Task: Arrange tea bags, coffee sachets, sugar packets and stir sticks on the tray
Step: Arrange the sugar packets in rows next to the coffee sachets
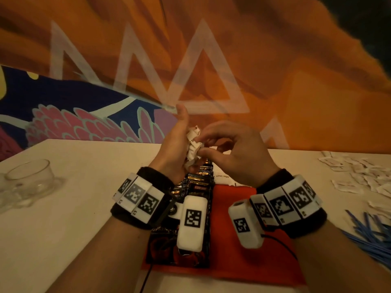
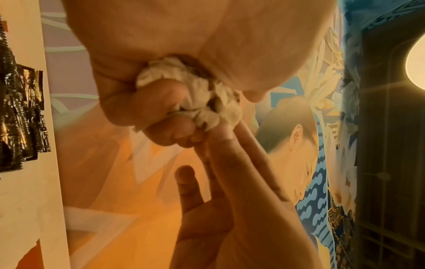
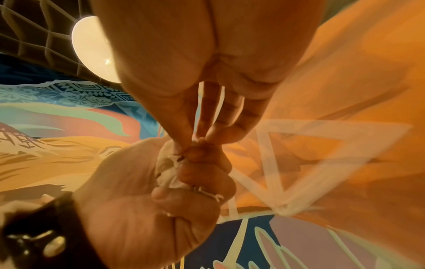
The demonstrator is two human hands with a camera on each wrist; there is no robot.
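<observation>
Nearest the camera, at 6 o'clock, a red tray [image 1: 243,256] lies on the white table [image 1: 69,218], with a row of dark coffee sachets [image 1: 196,182] running up its left side toward 12 o'clock; a white packet printed "brown sugar" [image 1: 222,176] lies just beside them at the tray's far end. At 3 o'clock, off the tray, a loose heap of blue stir sticks [image 1: 368,235] sits on the table, and farther back at 2 o'clock lies a scatter of white sugar packets [image 1: 359,172]. At 9 o'clock stands a clear glass cup [image 1: 29,178]. Above the far end of the tray, both hands are raised and meet. The left hand [image 1: 175,144] has its fingers curled round a crumpled bunch of white paper packets [image 1: 193,144], thumb pointing up. The right hand [image 1: 230,149] pinches the same bunch with thumb and fingertips [image 3: 195,151]. Beyond, at 12 o'clock, an orange painted wall [image 1: 296,70] rises.
</observation>
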